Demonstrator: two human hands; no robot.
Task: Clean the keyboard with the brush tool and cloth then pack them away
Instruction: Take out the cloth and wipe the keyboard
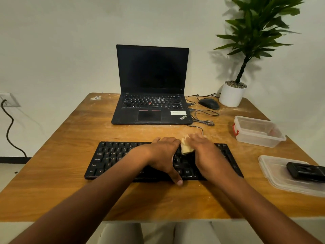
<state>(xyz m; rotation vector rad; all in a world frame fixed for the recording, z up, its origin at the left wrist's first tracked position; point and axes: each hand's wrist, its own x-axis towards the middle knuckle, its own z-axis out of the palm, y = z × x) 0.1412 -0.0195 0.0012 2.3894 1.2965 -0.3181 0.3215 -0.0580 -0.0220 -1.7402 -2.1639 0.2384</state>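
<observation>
- The black keyboard (123, 158) is lying near the table's front edge, its long axis running parallel to that edge, its key rows facing the person.
- The left hand (164, 155) is resting on the keys, fingers spread flat, thumb reaching past the keyboard's front rim.
- The right hand (202, 148) is gripping a yellowish cloth (186, 147) against the keys.
- The wooden table (70, 191) is standing against a pale wall.
- A laptop (152, 85) is sitting open at the back edge, with a mouse (209, 103) and potted plant (233, 93) towards the back right corner.
- Along the right edge a clear container (258, 132) is standing open; its lid (281, 182) is carrying a black brush tool (306, 171).
</observation>
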